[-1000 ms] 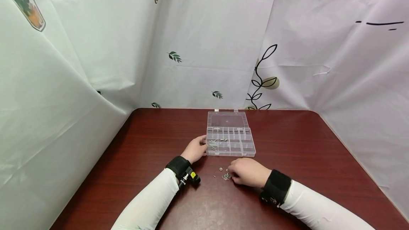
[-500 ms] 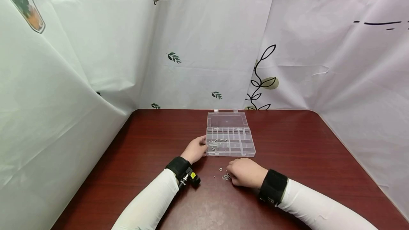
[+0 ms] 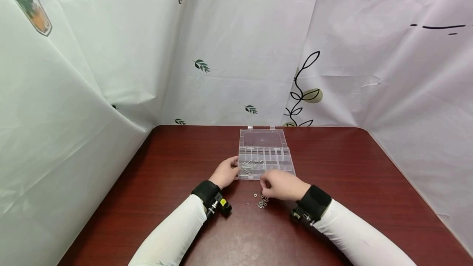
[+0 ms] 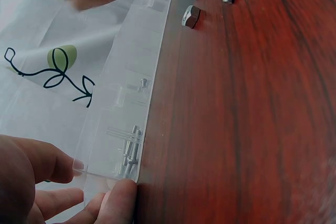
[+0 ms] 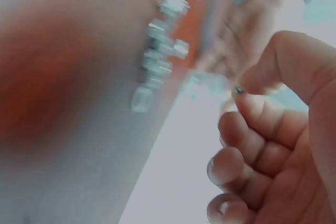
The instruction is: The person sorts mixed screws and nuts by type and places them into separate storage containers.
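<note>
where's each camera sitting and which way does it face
Head: worn on the head, facing forward and down at the table; left hand, right hand and sleeves show.
Left wrist: worn there, looking along the clear box; left hand lower left, right hand blurred at top.
Right wrist: worn there, looking past the right hand, pinching a metal piece, toward the left hand.
Head and left wrist share the box, loose hardware and both hands.
</note>
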